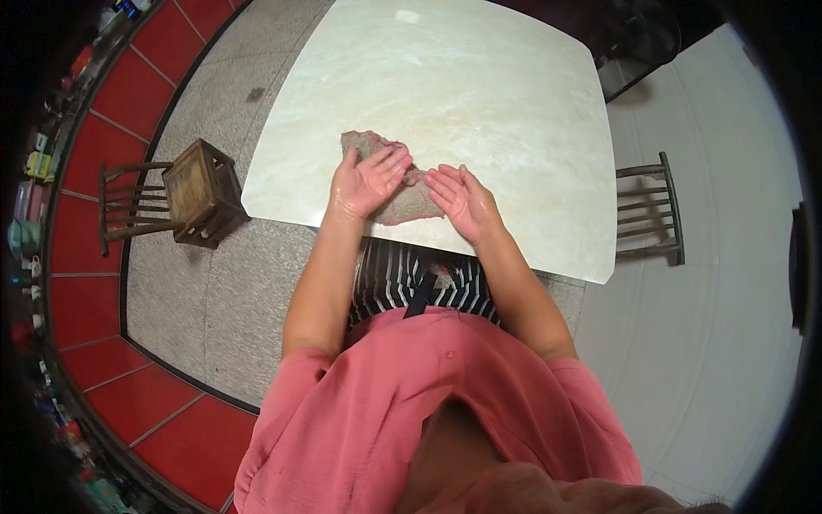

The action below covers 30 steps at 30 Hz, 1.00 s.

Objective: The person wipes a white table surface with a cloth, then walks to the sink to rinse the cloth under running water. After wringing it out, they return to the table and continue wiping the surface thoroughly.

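Note:
A grey-brown cloth (411, 204) with ragged pink edging lies crumpled on a pale marbled tabletop (462, 96), close to the table's near edge. Over the cloth's left part is my left hand (372, 181), palm up, its fingers extended and holding nothing. My right hand (465, 200) is at the cloth's right side, also palm up, with nothing in it. The fingertips of both hands point toward each other, a small gap between them. Both palms look wet. Whether either hand touches the cloth cannot be told. My hands cover part of the cloth.
A wooden chair (202, 193) stands by the table's left corner. Another chair's slatted back (648, 209) shows at the right edge. Red tiles (90, 238) run along the left, beside a ledge with many small items. A dark fan-like object (642, 38) is at the far right.

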Tool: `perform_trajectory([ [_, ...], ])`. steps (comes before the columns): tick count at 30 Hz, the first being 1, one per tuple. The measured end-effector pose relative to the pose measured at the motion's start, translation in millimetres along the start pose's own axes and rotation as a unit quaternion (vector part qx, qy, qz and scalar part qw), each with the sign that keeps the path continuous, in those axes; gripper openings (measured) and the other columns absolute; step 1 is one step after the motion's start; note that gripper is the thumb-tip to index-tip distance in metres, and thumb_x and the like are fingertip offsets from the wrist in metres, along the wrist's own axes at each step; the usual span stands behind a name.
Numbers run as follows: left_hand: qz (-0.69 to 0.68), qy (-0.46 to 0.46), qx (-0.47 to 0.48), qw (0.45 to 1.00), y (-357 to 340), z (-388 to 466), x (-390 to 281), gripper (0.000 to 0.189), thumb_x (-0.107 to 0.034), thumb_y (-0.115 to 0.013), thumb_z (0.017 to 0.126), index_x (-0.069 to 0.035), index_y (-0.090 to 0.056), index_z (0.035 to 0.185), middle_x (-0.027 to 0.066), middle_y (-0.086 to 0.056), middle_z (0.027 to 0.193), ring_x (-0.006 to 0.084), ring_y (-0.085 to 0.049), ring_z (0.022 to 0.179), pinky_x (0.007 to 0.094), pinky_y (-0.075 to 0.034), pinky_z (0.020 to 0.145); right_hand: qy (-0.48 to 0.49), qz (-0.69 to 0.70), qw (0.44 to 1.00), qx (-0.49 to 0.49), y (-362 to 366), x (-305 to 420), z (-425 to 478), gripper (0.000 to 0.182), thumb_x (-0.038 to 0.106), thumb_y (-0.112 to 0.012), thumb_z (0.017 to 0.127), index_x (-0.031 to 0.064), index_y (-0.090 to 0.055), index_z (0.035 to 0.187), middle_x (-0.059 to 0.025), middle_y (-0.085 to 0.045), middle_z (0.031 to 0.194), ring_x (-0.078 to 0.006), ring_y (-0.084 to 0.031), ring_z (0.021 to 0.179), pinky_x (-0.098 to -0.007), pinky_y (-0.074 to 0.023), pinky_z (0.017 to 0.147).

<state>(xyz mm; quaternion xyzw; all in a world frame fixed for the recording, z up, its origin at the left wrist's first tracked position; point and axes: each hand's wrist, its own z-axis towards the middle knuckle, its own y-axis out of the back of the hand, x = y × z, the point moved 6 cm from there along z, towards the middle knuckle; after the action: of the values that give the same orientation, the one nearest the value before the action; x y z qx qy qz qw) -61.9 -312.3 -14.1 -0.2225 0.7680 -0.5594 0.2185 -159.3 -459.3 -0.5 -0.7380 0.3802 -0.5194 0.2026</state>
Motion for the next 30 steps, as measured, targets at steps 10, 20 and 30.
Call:
perform_trajectory([
  [10,0.874,-0.425,-0.157,0.174,-58.2,-4.4,-10.4,0.055,-0.029,-0.055,0.087,-0.004,-0.041,0.134,0.0195,-0.043,0.134,0.0361,-0.038,0.126,0.0513,-0.029,0.101,0.151,-0.255,0.955,-0.029,-2.2,-15.0,-6.9,0.035,0.018,-0.047,0.095,-0.0064,-0.049,0.12,-0.02,-0.051,0.126,-0.0269,-0.052,0.117,-0.0337,-0.0405,0.098],
  [20,0.905,-0.345,-0.162,0.189,-39.6,3.6,-20.7,0.062,-0.039,-0.056,0.086,-0.007,-0.04,0.137,0.0177,-0.041,0.137,0.0342,-0.035,0.129,0.0507,-0.026,0.105,0.342,-0.779,0.522,0.052,-50.1,-29.7,-49.5,0.04,0.014,-0.065,0.075,0.0078,-0.058,0.115,-0.0084,-0.053,0.122,-0.027,-0.047,0.117,-0.043,-0.0393,0.093],
  [30,0.875,-0.426,-0.166,0.158,-60.8,-7.8,-3.2,0.059,-0.038,-0.057,0.085,-0.007,-0.043,0.134,0.0176,-0.043,0.135,0.0338,-0.034,0.13,0.0501,-0.029,0.102,0.34,-0.777,0.524,-0.08,-29.2,12.6,-44.0,0.034,0.019,-0.067,0.076,0.0081,-0.061,0.108,-0.0094,-0.057,0.108,-0.0285,-0.051,0.105,-0.0417,-0.0396,0.085],
])
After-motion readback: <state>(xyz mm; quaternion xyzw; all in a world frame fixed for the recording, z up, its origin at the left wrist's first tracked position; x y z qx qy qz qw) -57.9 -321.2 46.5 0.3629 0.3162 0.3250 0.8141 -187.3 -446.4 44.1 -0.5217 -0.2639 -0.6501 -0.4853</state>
